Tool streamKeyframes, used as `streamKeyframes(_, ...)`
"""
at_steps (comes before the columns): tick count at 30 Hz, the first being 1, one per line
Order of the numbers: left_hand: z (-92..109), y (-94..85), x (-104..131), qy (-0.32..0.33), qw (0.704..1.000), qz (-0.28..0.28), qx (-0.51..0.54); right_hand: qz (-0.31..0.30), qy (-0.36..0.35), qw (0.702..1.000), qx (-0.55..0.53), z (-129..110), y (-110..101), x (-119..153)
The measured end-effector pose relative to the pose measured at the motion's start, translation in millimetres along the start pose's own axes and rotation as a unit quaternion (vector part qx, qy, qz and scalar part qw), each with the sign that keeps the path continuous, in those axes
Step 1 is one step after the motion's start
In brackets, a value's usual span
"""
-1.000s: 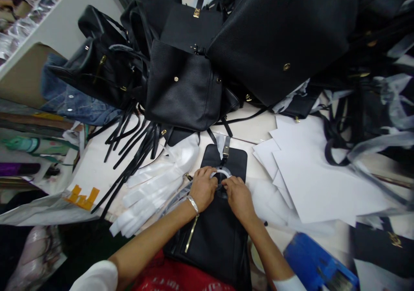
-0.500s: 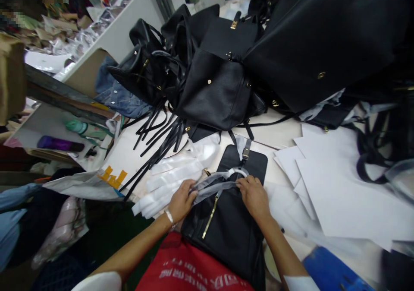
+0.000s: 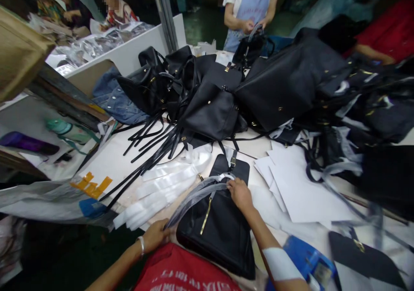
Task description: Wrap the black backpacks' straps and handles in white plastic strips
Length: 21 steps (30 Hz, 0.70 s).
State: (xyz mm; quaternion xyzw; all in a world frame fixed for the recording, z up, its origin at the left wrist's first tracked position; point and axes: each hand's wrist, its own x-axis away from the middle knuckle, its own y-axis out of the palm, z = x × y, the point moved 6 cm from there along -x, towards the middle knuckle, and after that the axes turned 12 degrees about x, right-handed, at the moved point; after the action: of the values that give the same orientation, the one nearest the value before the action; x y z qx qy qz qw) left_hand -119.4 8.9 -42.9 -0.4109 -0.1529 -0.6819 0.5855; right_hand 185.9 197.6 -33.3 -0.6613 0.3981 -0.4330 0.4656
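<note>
A black bag [image 3: 220,226] with a gold zip lies on the table against the red apron. Translucent wrapped straps [image 3: 194,194] arch from its top toward the lower left. My left hand [image 3: 155,235] is closed on the strap's far end, left of the bag. At the bag's top, my right hand [image 3: 239,193] pinches the wrapped strap near a white ring-like wrap. White strips [image 3: 161,185] lie in a pile to the left of the bag.
Black bags [image 3: 210,109] are heaped across the back, their thin straps trailing left. White sheets [image 3: 304,187] and a blue object [image 3: 307,260] lie at the right. A person [image 3: 252,14] stands beyond the heap; others sit at the upper left.
My left hand has moved down and left, drawing the wrapped strap out long. My right hand stays at the bag's top. The view has tilted up, showing more people.
</note>
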Motion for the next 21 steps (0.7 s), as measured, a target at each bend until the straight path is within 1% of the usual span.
streamKeyframes(2, 24.4, -4.2, 7.2, -0.013, 0.992, -0.056, 0.114, 0.018, 0.031, 0.998, -0.046, -4.2, -14.8, 10.5)
streamKeyframes(3, 41.8, -8.0, 11.5, -0.017, 0.983, -0.068, 0.171, 0.039, 0.043, 0.994, -0.088, -10.0, -24.8, 18.9)
streamKeyframes(5, 87.4, -14.7, 19.1, 0.011, 0.952, -0.081, 0.293, 0.072, 0.051, 0.973, -0.214, -32.9, -44.6, 40.8)
streamKeyframes(6, 112.1, -13.2, 21.7, 0.022, 0.931, -0.105, 0.348, 0.068, 0.042, 0.952, -0.297, -51.1, -51.5, 52.8)
streamKeyframes(7, 136.6, -8.7, 22.6, 0.030, 0.909, -0.134, 0.394, 0.037, 0.029, 0.921, -0.386, -73.6, -54.3, 64.6)
streamKeyframes(8, 160.1, -1.3, 21.2, 0.036, 0.887, -0.163, 0.431, -0.011, 0.013, 0.876, -0.482, -99.6, -54.3, 76.2)
streamKeyframes(9, 181.8, 7.5, 17.0, 0.043, 0.866, -0.186, 0.463, -0.071, -0.012, 0.816, -0.573, -128.1, -53.0, 87.6)
streamKeyframes(10, 201.1, 17.0, 9.9, 0.052, 0.848, -0.199, 0.489, -0.113, -0.024, 0.757, -0.643, -153.1, -51.8, 98.3)
streamKeyframes(11, 217.6, 26.8, 0.1, 0.063, 0.834, -0.206, 0.508, -0.146, -0.022, 0.708, -0.690, -173.4, -49.5, 107.5)
streamKeyframes(12, 230.5, 36.3, -11.7, 0.072, 0.827, -0.208, 0.518, -0.174, -0.009, 0.667, -0.724, -187.9, -46.1, 115.3)
streamKeyframes(13, 239.6, 44.2, -25.0, 0.079, 0.826, -0.201, 0.521, -0.199, 0.010, 0.636, -0.746, -196.6, -42.6, 121.6)
streamKeyframes(14, 244.7, 49.1, -39.1, 0.086, 0.833, -0.178, 0.516, -0.219, 0.030, 0.616, -0.756, -199.1, -39.8, 125.9)
streamKeyframes(15, 245.9, 51.5, -52.6, 0.092, 0.846, -0.150, 0.503, -0.229, 0.046, 0.607, -0.759, -195.3, -38.8, 127.4)
streamKeyframes(16, 243.9, 52.2, -64.5, 0.093, 0.859, -0.124, 0.488, -0.224, 0.058, 0.611, -0.757, -185.5, -39.9, 125.3)
streamKeyframes(17, 239.1, 51.7, -74.2, 0.089, 0.868, -0.106, 0.477, -0.201, 0.068, 0.627, -0.750, -170.2, -42.4, 119.1)
streamKeyframes(18, 231.7, 50.3, -81.4, 0.083, 0.876, -0.095, 0.466, -0.158, 0.079, 0.651, -0.738, -150.2, -45.9, 108.8)
streamKeyframes(19, 221.9, 47.8, -86.0, 0.077, 0.885, -0.083, 0.452, -0.103, 0.099, 0.675, -0.724, -126.8, -48.8, 95.6)
streamKeyframes(21, 196.4, 39.7, -87.9, 0.077, 0.914, -0.044, 0.397, -0.004, 0.149, 0.709, -0.689, -79.8, -47.5, 64.1)
